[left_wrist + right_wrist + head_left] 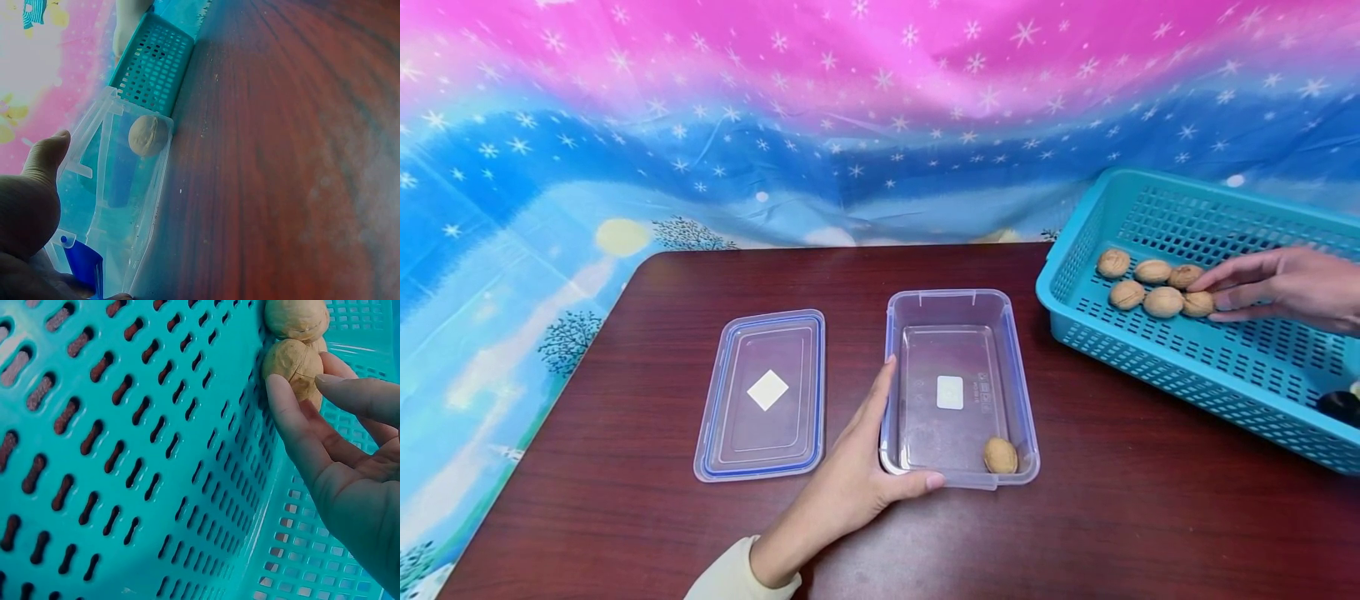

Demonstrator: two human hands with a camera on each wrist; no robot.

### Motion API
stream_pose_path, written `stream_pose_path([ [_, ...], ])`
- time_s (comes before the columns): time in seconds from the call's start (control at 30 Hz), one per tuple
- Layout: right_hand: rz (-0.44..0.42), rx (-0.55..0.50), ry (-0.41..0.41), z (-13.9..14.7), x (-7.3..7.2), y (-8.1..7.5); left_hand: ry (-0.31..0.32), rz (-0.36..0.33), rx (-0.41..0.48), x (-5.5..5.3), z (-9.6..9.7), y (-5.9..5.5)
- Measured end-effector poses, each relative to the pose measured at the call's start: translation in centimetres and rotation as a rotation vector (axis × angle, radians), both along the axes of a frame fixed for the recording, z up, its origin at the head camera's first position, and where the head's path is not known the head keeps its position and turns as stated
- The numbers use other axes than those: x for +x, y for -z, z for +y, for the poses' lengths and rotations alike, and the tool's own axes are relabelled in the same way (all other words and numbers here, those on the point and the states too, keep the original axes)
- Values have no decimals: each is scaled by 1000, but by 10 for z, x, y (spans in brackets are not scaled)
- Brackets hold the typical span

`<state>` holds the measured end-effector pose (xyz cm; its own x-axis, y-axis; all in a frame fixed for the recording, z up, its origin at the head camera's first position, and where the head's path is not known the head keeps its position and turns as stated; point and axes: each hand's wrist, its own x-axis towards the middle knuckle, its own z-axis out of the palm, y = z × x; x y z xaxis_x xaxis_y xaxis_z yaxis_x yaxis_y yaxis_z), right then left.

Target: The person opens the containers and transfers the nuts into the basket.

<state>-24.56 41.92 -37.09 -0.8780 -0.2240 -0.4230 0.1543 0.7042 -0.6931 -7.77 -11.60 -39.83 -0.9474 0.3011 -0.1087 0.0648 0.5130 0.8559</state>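
My left hand (857,471) rests against the near left corner of a clear plastic food container (891,333), its thumb along the near rim and its fingers, fairly straight, along the left wall. One walnut (1001,456) lies in the container's near right corner; the left wrist view shows this walnut (148,135) through the wall. Inside a turquoise plastic basket (1150,367), my right hand (1292,287) pinches a walnut (294,365) between thumb and fingers. Several other walnuts (1163,302) sit beside it in two rows on the basket floor.
A clear lid with a blue seal (760,442) lies flat on the dark wooden table (647,358), left of the container. Some dark object (1339,406) shows at the basket's right, cut by the frame. Behind the table hangs a snowflake-patterned cloth (850,108).
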Motion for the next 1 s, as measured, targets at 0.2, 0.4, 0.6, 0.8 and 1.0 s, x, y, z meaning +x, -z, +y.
stream_pose_path([
  [0.2, 21, 14, -9, -2, 1, -1, -1, 1, 1, -1, 0, 0],
  [0.4, -6, -5, -3, 1, 0, 0, -2, 4, 4, -1, 0, 0],
  [0.6, -4, 33, -1, 0, 0, -2, 0, 5, 8, -1, -1, -1],
  [0.8, -2, 67, 3, 20, -12, 11, -1, 6, 8, -1, -1, -1],
  [1.0, 15, 43, 40, 71, -42, 45, 3, 5, 7, -1, -1, 1],
])
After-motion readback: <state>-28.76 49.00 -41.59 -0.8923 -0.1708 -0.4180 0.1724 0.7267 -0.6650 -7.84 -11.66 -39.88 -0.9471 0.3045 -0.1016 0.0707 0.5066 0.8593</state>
